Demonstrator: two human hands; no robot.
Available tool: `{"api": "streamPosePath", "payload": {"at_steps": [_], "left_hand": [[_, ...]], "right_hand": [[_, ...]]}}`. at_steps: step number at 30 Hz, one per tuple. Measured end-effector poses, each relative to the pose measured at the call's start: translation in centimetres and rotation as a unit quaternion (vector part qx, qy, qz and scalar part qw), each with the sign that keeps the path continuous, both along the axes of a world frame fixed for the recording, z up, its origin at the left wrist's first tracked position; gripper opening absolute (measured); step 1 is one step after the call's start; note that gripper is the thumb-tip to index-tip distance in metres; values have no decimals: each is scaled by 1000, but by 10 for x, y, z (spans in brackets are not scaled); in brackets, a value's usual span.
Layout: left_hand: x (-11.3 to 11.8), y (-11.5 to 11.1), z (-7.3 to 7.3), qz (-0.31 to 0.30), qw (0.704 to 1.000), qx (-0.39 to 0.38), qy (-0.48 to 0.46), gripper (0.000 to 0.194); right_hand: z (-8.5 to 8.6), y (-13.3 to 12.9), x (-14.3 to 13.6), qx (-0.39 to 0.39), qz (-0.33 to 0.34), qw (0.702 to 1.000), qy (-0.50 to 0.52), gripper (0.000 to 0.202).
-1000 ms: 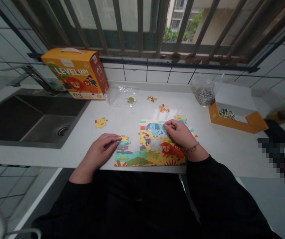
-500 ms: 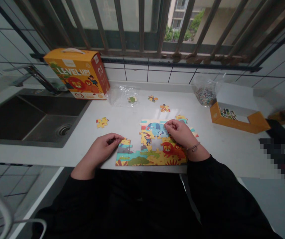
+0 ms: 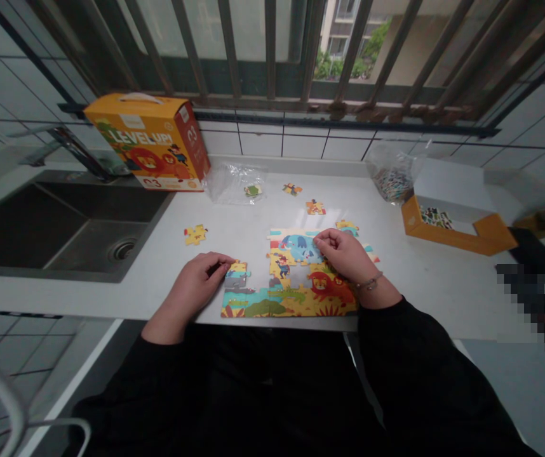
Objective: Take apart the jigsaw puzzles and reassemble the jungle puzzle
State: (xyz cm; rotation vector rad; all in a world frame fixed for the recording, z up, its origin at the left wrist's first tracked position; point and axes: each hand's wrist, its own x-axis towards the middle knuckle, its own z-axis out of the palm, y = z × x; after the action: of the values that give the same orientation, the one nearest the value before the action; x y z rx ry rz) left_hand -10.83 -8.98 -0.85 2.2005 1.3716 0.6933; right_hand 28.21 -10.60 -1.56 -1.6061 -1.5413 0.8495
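Note:
A partly joined jigsaw puzzle (image 3: pixel 296 295) with lions, elephants and a crocodile lies near the counter's front edge. At its upper left corner, my left hand (image 3: pixel 196 282) pinches the edge of a puzzle piece (image 3: pixel 237 270) with yellow, blue and grey on it. The piece sits just above the crocodile part. My right hand (image 3: pixel 343 254) is closed over the right side of the elephant part; whatever its fingertips hold, if anything, is hidden. Loose pieces lie around: a yellow piece (image 3: pixel 196 234) to the left and an orange piece (image 3: pixel 316 207) beyond the puzzle.
At the back left stands an orange puzzle box (image 3: pixel 151 143), beside the sink (image 3: pixel 86 238). A clear plastic bag (image 3: pixel 227 184) lies near it. On the right are a bag of pieces (image 3: pixel 391 178) and an open orange box (image 3: pixel 458 235). A barred window is behind.
My left hand has shifted very slightly, and the puzzle piece under its fingertips has moved a little up and left. My right hand has stayed in place.

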Motion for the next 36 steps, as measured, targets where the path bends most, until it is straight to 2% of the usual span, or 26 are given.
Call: {"api": "streamPosePath", "payload": {"at_steps": [8, 11, 14, 17, 22, 26, 28, 30, 34, 36], "left_hand": [[-6, 5, -7, -44, 998, 31, 22, 22], [-4, 5, -5, -75, 995, 53, 31, 19], [-1, 1, 0, -81, 993, 79, 36, 19], [3, -7, 6, -88, 990, 108, 36, 20], [10, -31, 8, -149, 976, 128, 88, 24], [15, -52, 2, -128, 975, 138, 122, 24], [15, -60, -1, -118, 974, 144, 128, 27], [14, -64, -4, -118, 973, 148, 129, 34], [6, -63, -9, -126, 973, 162, 107, 52], [1, -60, -13, -136, 972, 167, 89, 53]], "right_hand": [[2, 1, 0, -2, 4, 1000, -5, 30], [1, 1, 1, -4, 6, 1000, -8, 29], [1, 1, 0, 0, 4, 1000, -8, 28], [3, 0, -1, 3, 2, 1000, -3, 29], [3, 0, -2, 6, 0, 1000, 0, 31], [2, 0, -2, 20, -13, 999, 25, 33], [3, 1, 2, 43, -52, 997, 46, 37], [5, 2, 10, 89, -122, 986, 68, 42], [10, 2, 45, 181, -282, 936, 109, 50], [11, -2, 67, 190, -335, 921, 63, 49]]}}
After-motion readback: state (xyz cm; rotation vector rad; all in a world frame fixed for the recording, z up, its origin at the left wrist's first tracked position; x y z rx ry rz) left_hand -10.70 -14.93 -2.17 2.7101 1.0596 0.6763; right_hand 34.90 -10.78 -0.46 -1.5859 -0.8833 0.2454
